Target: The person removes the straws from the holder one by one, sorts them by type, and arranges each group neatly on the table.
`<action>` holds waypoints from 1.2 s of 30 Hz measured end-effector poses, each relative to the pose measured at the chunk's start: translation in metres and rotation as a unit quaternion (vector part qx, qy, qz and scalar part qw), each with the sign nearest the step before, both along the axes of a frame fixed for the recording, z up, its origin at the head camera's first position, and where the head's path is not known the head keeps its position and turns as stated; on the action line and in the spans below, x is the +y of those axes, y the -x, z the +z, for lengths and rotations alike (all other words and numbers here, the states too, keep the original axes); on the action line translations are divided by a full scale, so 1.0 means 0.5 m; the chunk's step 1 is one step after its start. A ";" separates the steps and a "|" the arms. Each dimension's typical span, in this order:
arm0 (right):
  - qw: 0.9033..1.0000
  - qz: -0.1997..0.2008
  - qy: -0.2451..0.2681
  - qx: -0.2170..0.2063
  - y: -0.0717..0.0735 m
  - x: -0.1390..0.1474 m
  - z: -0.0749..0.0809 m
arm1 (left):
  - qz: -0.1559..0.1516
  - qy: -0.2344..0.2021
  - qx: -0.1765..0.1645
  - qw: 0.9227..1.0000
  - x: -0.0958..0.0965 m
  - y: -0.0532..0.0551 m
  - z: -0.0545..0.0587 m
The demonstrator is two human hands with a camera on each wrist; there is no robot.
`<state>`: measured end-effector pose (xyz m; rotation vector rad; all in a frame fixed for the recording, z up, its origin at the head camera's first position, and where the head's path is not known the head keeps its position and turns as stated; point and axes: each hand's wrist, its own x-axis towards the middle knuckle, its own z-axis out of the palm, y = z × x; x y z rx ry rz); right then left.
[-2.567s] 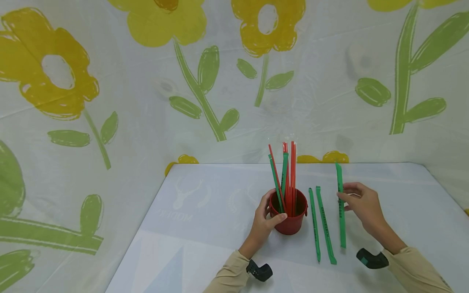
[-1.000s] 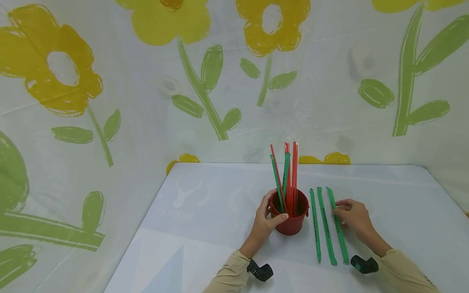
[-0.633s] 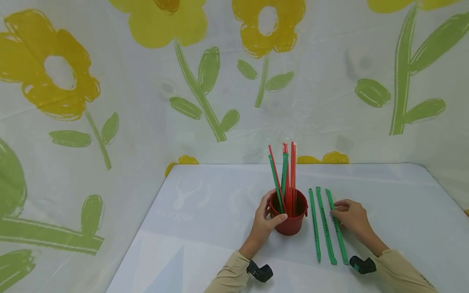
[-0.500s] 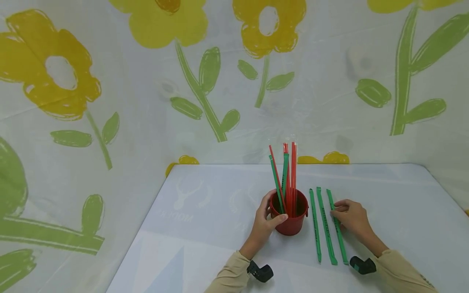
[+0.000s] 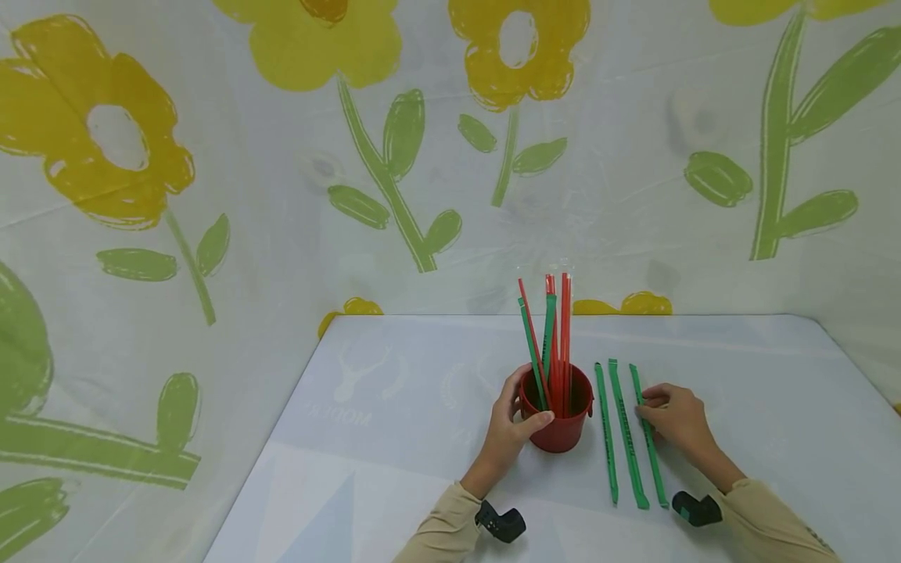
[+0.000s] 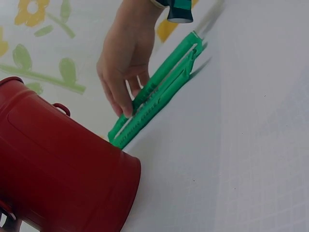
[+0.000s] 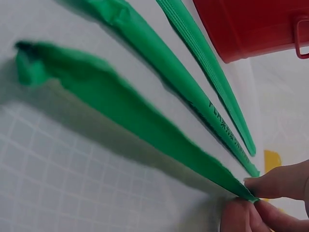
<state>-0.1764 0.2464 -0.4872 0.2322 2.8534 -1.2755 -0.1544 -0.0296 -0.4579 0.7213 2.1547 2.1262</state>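
Note:
My left hand [image 5: 505,430] grips the small red bucket [image 5: 559,439] from its left side, thumb near the front rim. Several red straws [image 5: 565,336] and green paper-wrapped straws [image 5: 550,317] stand in it, leaning apart. To its right, two green-wrapped straws, a left one [image 5: 607,438] and a middle one [image 5: 629,442], lie side by side on the table. My right hand [image 5: 681,418] pinches a third green-wrapped straw [image 5: 655,461] between thumb and fingers. The right wrist view shows this third straw [image 7: 130,121] with a shadow beneath it, beside the printed middle one [image 7: 169,70].
The pale table [image 5: 394,485] carries faint printed patterns and ends at a back edge behind the bucket. A fabric wall [image 5: 605,195] with yellow flowers rises behind and at the left. Dark wrist cameras [image 5: 500,521] sit at both cuffs.
My right hand has brought the third green-wrapped straw down and left, beside the other two. It has turned slightly since. My left hand and the bucket have stayed in place.

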 end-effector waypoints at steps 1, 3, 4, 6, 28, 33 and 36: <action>1.000 0.000 -0.005 0.001 0.000 0.000 0.000 | -0.001 0.000 0.000 1.000 -0.001 0.000 0.001; 1.000 -0.001 -0.014 0.005 0.001 0.000 0.000 | -0.002 0.000 0.000 1.000 -0.002 -0.001 0.001; 1.000 -0.002 -0.018 0.006 0.001 0.000 -0.001 | -0.003 -0.001 -0.002 1.000 -0.002 -0.001 0.002; 1.000 -0.005 -0.026 0.012 0.000 0.002 -0.003 | -0.004 -0.003 -0.001 1.000 -0.002 0.000 0.000; 0.999 0.016 -0.033 0.038 -0.003 0.022 0.000 | 0.020 -0.007 0.012 1.000 0.010 0.025 -0.051; 0.998 0.012 -0.039 0.047 -0.006 0.018 0.011 | 0.014 -0.017 0.010 1.000 0.007 0.009 -0.020; 0.997 0.015 -0.038 0.064 -0.008 0.014 0.016 | 0.026 -0.009 0.010 1.000 0.008 0.013 -0.036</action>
